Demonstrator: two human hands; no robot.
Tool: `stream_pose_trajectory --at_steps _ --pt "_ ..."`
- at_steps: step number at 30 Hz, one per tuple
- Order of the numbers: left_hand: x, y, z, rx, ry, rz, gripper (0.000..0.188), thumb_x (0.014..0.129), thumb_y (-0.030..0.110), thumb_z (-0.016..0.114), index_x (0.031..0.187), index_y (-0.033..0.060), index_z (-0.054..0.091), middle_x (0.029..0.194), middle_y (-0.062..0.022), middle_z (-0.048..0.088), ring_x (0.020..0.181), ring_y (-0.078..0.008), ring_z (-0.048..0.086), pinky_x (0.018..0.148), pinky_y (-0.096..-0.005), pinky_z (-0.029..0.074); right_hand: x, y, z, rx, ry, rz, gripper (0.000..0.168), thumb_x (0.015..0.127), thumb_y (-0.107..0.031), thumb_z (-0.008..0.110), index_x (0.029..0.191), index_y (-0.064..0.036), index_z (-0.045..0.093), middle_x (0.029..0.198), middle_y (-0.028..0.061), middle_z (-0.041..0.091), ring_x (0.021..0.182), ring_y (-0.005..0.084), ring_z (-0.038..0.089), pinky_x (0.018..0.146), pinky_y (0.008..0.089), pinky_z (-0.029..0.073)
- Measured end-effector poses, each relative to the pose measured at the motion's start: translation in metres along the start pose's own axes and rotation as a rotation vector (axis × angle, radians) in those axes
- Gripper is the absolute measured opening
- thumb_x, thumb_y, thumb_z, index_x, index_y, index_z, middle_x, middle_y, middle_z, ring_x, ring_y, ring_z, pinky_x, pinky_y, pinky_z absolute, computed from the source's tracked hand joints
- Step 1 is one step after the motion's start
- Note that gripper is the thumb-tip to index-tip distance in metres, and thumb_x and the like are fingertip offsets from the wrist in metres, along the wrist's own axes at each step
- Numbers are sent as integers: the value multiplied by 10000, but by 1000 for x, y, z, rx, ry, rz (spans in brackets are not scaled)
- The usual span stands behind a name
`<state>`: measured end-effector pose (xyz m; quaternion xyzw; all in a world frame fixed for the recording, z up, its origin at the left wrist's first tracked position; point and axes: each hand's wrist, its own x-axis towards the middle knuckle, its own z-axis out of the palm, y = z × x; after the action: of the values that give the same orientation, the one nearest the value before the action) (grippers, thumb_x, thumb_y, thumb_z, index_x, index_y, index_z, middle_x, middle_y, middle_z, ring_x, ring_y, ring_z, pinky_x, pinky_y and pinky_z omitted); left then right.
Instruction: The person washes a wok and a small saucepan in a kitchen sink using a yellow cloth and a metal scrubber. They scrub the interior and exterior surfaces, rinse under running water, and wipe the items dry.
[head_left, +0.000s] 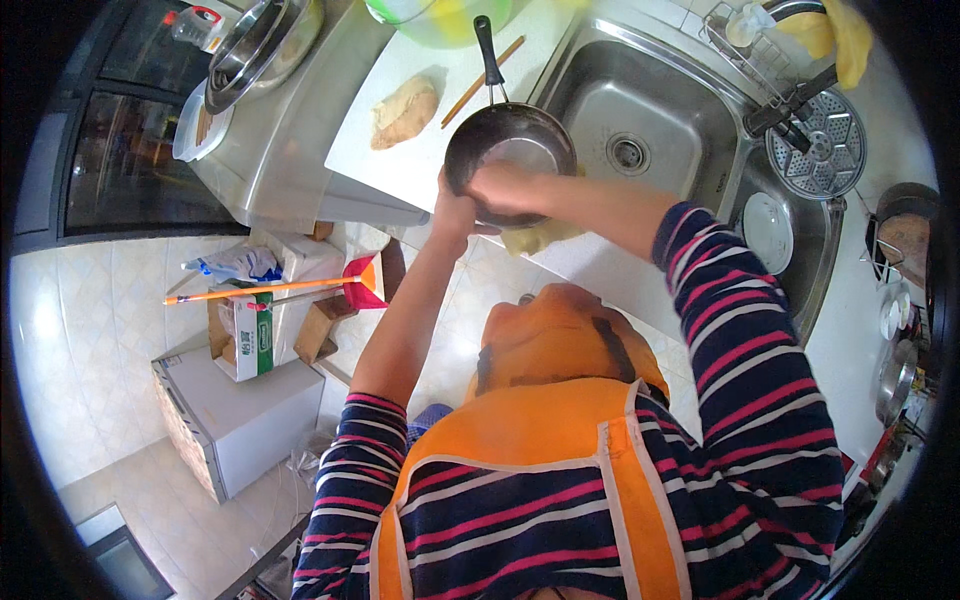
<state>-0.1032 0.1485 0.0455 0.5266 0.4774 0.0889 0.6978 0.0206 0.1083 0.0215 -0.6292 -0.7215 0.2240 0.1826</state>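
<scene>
A dark frying pan (536, 124) with a black handle (486, 46) pointing away from me sits at the counter's front edge, left of the sink. My left hand (454, 206) grips the near left rim of the pan. Inside the bowl is my right hand (501, 187), blurred, its fingers curled against the inner wall; whether it holds something cannot be told. A yellowish cloth (541, 237) lies under the pan's near side. Farther left on the white counter rest a crumpled tan cloth (405, 112) and a pair of wooden chopsticks (482, 81).
Right of the pan is a steel sink (628, 105); a smaller basin beyond it holds a white plate (766, 231). A perforated steel steamer plate (816, 144) leans by the faucet. At the back stands a green-rimmed basin (442, 19); metal bowls (262, 52) are stacked at the left.
</scene>
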Motion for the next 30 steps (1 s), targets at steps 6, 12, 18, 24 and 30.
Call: stream_pose_trajectory --at_steps 6,12,18,24,30 --pt "-10 9 5 -35 69 26 744 669 -126 390 1303 201 181 1190 -160 409 906 -343 576 598 -481 586 55 24 4 288 570 829 182 747 -120 528 818 -32 671 855 216 636 819 368 626 725 448 502" --pt "-6 1 -2 -2 -1 -2 738 727 -57 407 1353 219 131 1223 -167 410 965 -361 570 626 -468 584 16 3 14 52 113 101 188 717 -140 543 858 -55 633 867 197 636 826 376 617 718 454 492" --pt "-11 2 3 3 25 6 753 668 -112 381 1320 202 175 1177 -172 425 914 -346 576 588 -474 586 28 20 6 101 302 323 186 753 -167 531 828 -39 642 875 205 629 841 367 610 729 459 482" --pt "-1 7 1 4 82 59 736 641 -103 400 1305 158 216 1146 -180 456 888 -364 585 541 -473 584 49 26 -1 255 441 724 260 778 -246 560 856 -13 645 883 208 629 862 360 606 775 442 474" --pt "-20 61 11 36 2 152 669 645 -81 399 1280 89 272 1112 -185 487 821 -336 615 545 -446 589 29 3 -75 145 285 474 281 790 -261 567 834 10 629 693 170 629 691 321 634 675 422 479"
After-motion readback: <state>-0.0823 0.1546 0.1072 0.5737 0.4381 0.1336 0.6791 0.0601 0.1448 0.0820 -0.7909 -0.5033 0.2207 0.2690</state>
